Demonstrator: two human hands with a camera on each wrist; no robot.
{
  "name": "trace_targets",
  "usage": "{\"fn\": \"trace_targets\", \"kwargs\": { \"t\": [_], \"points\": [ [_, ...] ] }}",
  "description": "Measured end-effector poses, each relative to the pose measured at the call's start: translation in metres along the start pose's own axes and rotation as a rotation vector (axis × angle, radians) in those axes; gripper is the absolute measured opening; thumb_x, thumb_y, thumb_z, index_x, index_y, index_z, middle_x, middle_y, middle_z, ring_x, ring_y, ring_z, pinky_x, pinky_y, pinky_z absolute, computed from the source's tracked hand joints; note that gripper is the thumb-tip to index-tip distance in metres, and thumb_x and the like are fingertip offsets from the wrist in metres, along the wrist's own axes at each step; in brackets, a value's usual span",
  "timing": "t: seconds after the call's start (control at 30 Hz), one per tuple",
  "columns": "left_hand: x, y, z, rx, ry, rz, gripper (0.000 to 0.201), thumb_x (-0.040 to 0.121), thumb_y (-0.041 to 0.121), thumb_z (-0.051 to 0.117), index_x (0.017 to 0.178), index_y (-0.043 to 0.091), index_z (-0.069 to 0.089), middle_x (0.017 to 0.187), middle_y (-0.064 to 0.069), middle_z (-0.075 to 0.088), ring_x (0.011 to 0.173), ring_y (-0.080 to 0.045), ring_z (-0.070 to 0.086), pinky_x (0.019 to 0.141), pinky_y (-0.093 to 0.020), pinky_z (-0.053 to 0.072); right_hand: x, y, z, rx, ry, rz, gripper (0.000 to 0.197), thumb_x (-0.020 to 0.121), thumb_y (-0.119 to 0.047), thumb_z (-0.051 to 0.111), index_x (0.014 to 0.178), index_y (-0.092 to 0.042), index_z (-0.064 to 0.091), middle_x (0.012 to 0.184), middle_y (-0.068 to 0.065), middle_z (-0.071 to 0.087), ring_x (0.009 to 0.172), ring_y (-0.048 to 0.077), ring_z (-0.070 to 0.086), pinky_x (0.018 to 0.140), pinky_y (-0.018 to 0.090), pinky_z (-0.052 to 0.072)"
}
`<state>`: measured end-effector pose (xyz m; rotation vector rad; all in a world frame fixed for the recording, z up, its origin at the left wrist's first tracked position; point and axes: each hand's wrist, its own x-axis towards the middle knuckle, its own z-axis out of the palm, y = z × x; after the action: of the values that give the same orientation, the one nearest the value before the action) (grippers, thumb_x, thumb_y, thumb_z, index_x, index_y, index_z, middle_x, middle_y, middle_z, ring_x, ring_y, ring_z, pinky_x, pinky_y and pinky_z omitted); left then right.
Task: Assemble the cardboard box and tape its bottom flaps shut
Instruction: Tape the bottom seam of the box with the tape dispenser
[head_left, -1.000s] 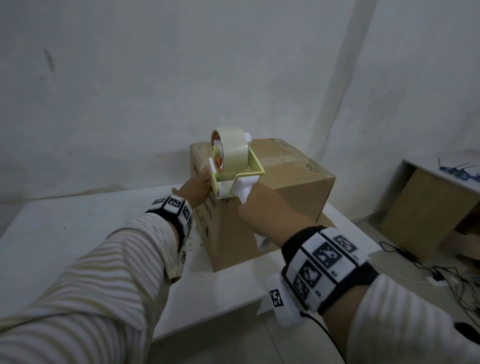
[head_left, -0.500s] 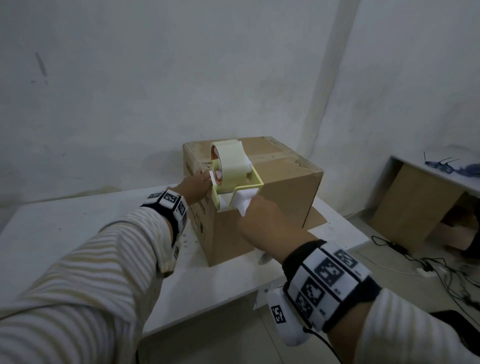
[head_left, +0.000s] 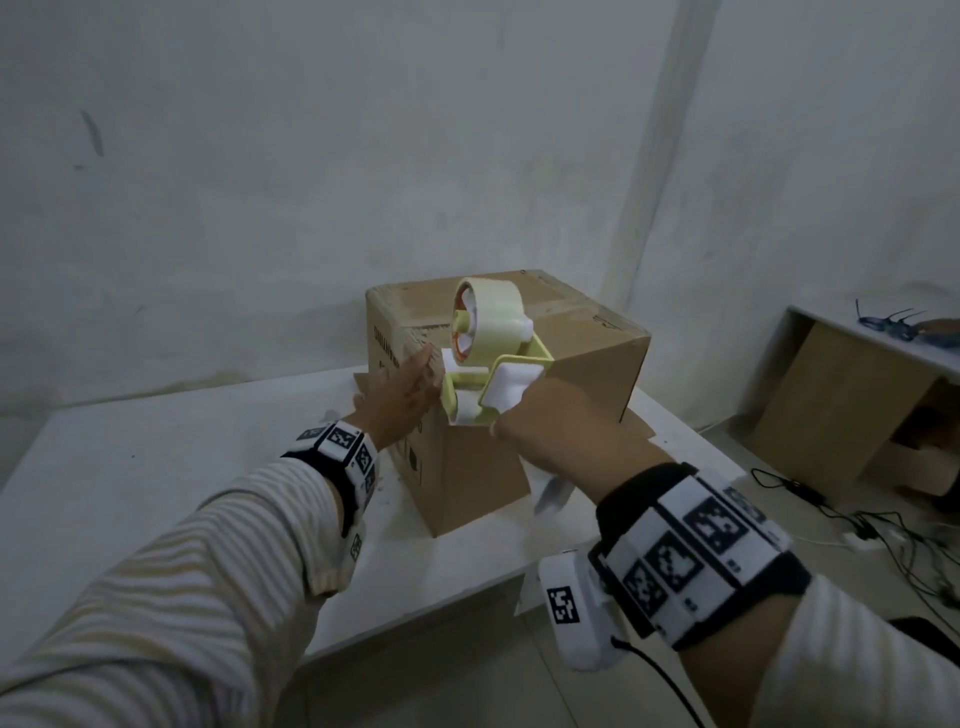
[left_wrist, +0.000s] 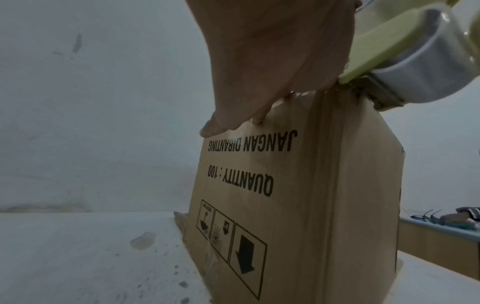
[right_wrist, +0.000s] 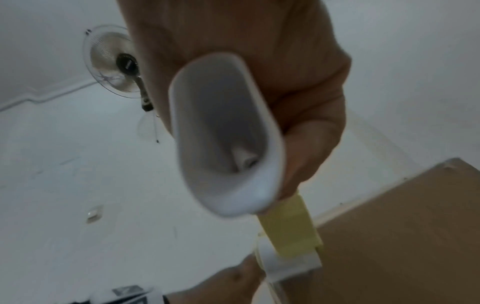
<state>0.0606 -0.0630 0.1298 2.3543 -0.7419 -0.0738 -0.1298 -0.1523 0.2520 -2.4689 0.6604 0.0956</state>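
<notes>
At frame centre, the cardboard box (head_left: 582, 364) stands assembled on the white table (head_left: 130, 467), bottom flaps up and folded. Right hand (head_left: 561, 431) grips the tape dispenser (head_left: 488, 358) at the near edge; left hand (head_left: 400, 389) lies flat against the side. Taping looks barely begun.

On the side of your cardboard box (left_wrist: 298, 205) you can read "JANGAN DIBANTING" and "QUANTITY : 100", upside down. Toward 6 o'clock from those words sit three little picture signs, one a black arrow.

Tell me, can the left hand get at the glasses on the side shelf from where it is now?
Probably not. The left hand is pressed flat on the box, and the glasses lie far off to the right, beyond the box and the tape dispenser.
</notes>
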Motion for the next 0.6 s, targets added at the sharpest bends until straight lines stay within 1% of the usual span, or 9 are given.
{"fn": "trace_targets", "kwargs": {
  "t": [0.07, 0.13, 0.2, 0.27, 0.33, 0.4, 0.43, 0.53, 0.6],
  "points": [
    [0.003, -0.003, 0.001, 0.089, -0.042, -0.02, 0.055, 0.097, 0.04, 0.035, 0.148, 0.038, 0.015, 0.158, -0.005, 0.019, 0.146, -0.031, 0.014, 0.113, -0.06, 0.011, 0.001, -0.002, -0.002, -0.066, 0.025, -0.073, 0.014, 0.09, -0.011, 0.047, 0.076, -0.013, 0.045, 0.068, 0.005, 0.05, 0.059, 0.014, 0.05, 0.046, 0.02, 0.032],
    [0.009, -0.005, -0.001, 0.2, -0.1, -0.115, 0.06, 0.095, 0.031, 0.039, 0.15, 0.027, 0.015, 0.157, -0.011, 0.018, 0.145, -0.032, 0.015, 0.112, -0.06, 0.015, -0.005, -0.01, -0.001, -0.118, -0.021, -0.11, 0.006, 0.089, -0.012, 0.054, 0.091, -0.009, 0.05, 0.074, 0.003, 0.05, 0.065, 0.012, 0.05, 0.049, 0.019, 0.032],
    [0.008, -0.002, -0.006, 0.31, -0.104, -0.173, 0.064, 0.094, 0.03, 0.045, 0.15, 0.016, 0.016, 0.154, -0.015, 0.02, 0.144, -0.032, 0.017, 0.113, -0.058, 0.016, -0.008, -0.015, -0.001, -0.2, -0.038, -0.161, 0.022, 0.087, -0.01, 0.061, 0.104, -0.007, 0.048, 0.082, 0.003, 0.052, 0.079, 0.017, 0.054, 0.058, 0.02, 0.04],
    [0.009, -0.002, -0.009, 0.221, -0.1, -0.161, 0.065, 0.094, 0.032, 0.047, 0.15, 0.017, 0.019, 0.155, -0.013, 0.018, 0.145, -0.031, 0.015, 0.113, -0.059, 0.012, -0.009, -0.019, -0.002, -0.23, -0.042, -0.181, 0.027, 0.087, -0.006, 0.061, 0.109, -0.007, 0.046, 0.095, 0.011, 0.059, 0.093, 0.024, 0.057, 0.07, 0.026, 0.044],
    [0.005, -0.004, -0.009, 0.117, -0.11, -0.106, 0.066, 0.093, 0.041, 0.048, 0.148, 0.018, 0.021, 0.154, -0.012, 0.022, 0.144, -0.032, 0.019, 0.114, -0.057, 0.014, -0.008, -0.022, -0.001, -0.213, -0.037, -0.194, 0.024, 0.086, -0.007, 0.061, 0.106, -0.005, 0.047, 0.097, 0.013, 0.059, 0.093, 0.025, 0.057, 0.068, 0.028, 0.044],
    [0.005, -0.016, -0.011, -0.089, -0.081, -0.054, 0.076, 0.081, 0.064, 0.047, 0.143, 0.025, 0.029, 0.146, -0.011, 0.038, 0.137, -0.032, 0.035, 0.113, -0.056, 0.027, -0.01, -0.028, -0.002, -0.133, -0.026, -0.169, 0.013, 0.087, -0.013, 0.057, 0.094, -0.005, 0.049, 0.086, 0.009, 0.056, 0.085, 0.024, 0.053, 0.067, 0.03, 0.043],
    [0.009, -0.031, -0.006, -0.182, -0.068, -0.073, 0.078, 0.074, 0.065, 0.05, 0.14, 0.028, 0.032, 0.141, -0.007, 0.045, 0.132, -0.029, 0.043, 0.109, -0.052, 0.036, -0.008, -0.029, -0.001, -0.122, -0.032, -0.182, 0.013, 0.087, -0.012, 0.055, 0.096, -0.004, 0.05, 0.088, 0.01, 0.058, 0.084, 0.024, 0.055, 0.067, 0.031, 0.043],
    [0.023, -0.083, 0.011, -0.372, -0.181, -0.033, 0.067, 0.077, 0.039, 0.072, 0.135, 0.033, 0.039, 0.13, 0.0, 0.055, 0.121, -0.016, 0.055, 0.099, -0.039, 0.05, -0.008, -0.041, 0.004, -0.123, -0.081, -0.241, 0.026, 0.086, -0.005, 0.052, 0.112, -0.005, 0.049, 0.103, 0.016, 0.063, 0.085, 0.027, 0.063, 0.069, 0.03, 0.051],
    [-0.001, -0.072, -0.006, -0.435, -0.167, -0.094, 0.04, 0.087, 0.024, 0.067, 0.121, 0.016, 0.05, 0.11, -0.005, 0.061, 0.103, -0.005, 0.062, 0.092, -0.036, 0.053, -0.009, -0.053, 0.008, -0.153, -0.108, -0.307, 0.022, 0.087, -0.01, 0.053, 0.108, -0.006, 0.054, 0.107, 0.013, 0.062, 0.087, 0.024, 0.061, 0.074, 0.031, 0.055]
  ]
}}
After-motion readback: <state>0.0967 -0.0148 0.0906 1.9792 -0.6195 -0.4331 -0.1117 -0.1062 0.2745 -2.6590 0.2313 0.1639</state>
